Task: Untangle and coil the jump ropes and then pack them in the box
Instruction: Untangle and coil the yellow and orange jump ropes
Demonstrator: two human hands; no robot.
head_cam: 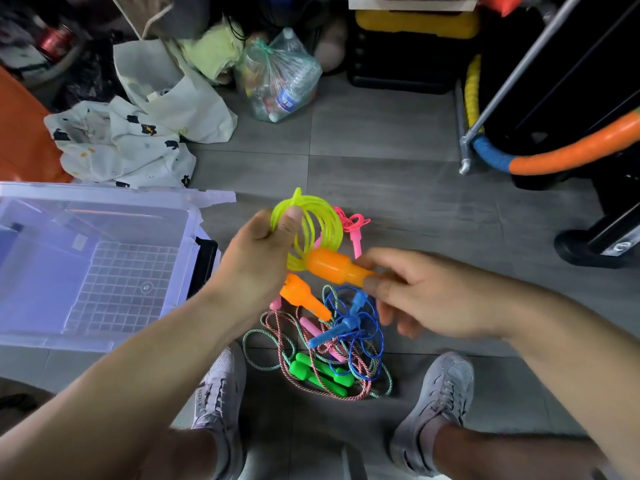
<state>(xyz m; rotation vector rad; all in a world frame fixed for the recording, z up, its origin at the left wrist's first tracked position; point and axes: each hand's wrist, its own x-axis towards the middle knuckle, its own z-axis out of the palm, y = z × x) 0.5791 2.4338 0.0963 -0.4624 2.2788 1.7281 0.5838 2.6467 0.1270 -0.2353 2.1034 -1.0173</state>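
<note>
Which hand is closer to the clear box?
Left. The left hand, gripping the yellow coil, is just beside the box; the right hand, pinching the orange handle, is farther off.

Even indoor light, wide-angle edge bending, slight motion blur.

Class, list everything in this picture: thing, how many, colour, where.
Yellow-green jump rope: one, orange handles, coiled in left hand, handle pinched by right hand.
Pink jump rope: one, pink, floor behind the hands.
Blue jump rope: one, blue, floor pile.
Braided jump rope: one, multicoloured, floor pile.
Storage box: one, clear, open, floor left.
Bag of bottles: one, clear, back.
Tote bag: one, white, back left.
Hoop: one, orange-blue, right.
Shoes: two, grey, bottom.
Left hand: grips the coil.
Right hand: pinches a handle.
</note>
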